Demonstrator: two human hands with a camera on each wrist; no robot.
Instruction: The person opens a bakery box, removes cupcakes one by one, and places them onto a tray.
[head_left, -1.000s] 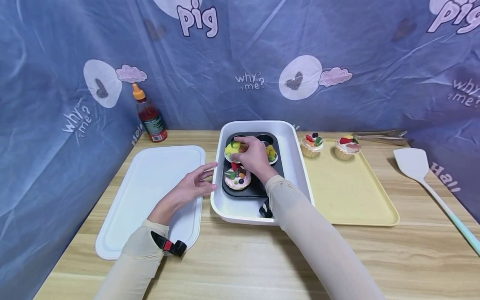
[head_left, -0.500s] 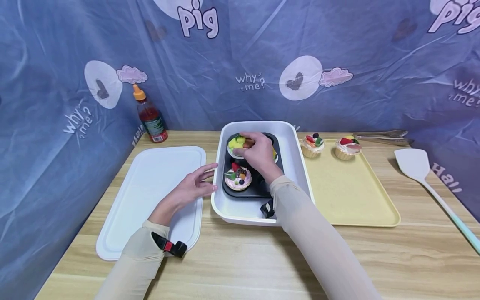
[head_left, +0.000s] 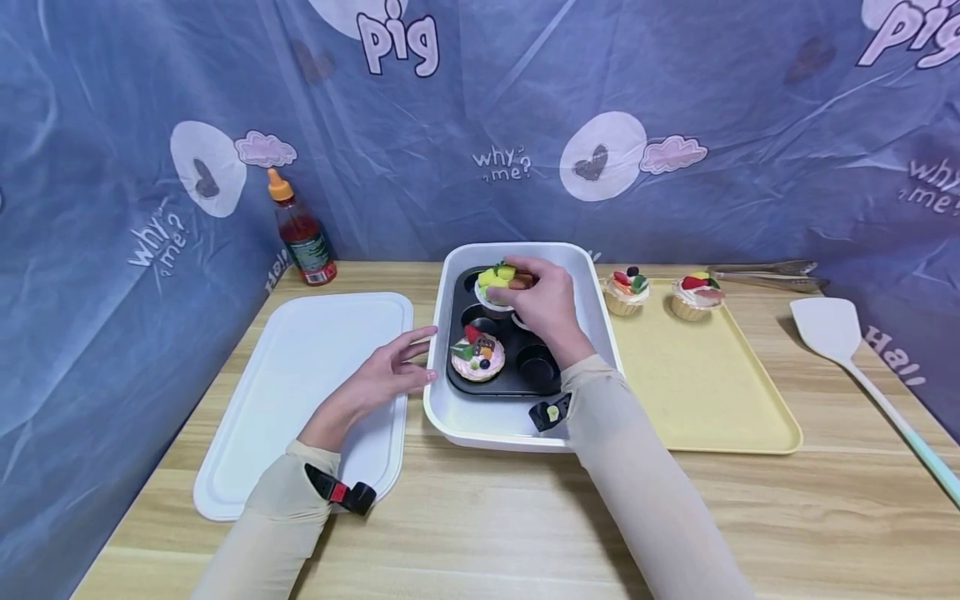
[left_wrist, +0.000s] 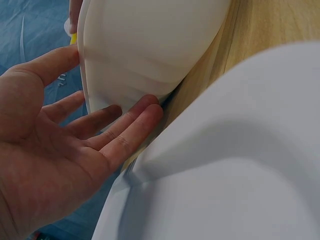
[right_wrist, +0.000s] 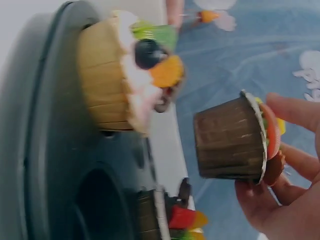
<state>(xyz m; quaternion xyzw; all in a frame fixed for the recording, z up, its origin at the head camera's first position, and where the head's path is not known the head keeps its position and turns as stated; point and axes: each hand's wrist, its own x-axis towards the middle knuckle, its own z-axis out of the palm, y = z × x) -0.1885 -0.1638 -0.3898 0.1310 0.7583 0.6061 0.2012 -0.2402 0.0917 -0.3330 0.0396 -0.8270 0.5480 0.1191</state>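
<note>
My right hand (head_left: 551, 304) pinches a fruit-topped cupcake (head_left: 493, 290) above the dark muffin tin (head_left: 510, 387). In the right wrist view that cupcake (right_wrist: 230, 140) shows a brown cup, tilted on its side to the camera and clear of the tin. A pink-cream cupcake (head_left: 477, 357) sits in the tin's front left hollow. Another cupcake (head_left: 519, 322) in the tin is mostly hidden behind my right hand. The tin lies inside a deep white pan (head_left: 480, 425). My left hand (head_left: 378, 375) touches the pan's left side with extended fingers, seen also against the pan's outer wall (left_wrist: 145, 50).
A white tray (head_left: 300, 367) lies left of the pan. On the right, two cupcakes stand at the far edge of a yellow tray (head_left: 705, 383). Beyond are metal tongs (head_left: 772, 275) and a white spatula (head_left: 828, 329). A sauce bottle (head_left: 303, 237) stands back left.
My right hand has lifted the brown-cupped cupcake from the tin's left side and carried it rightward. The hollow beneath has come into view. My left hand has stayed at the pan.
</note>
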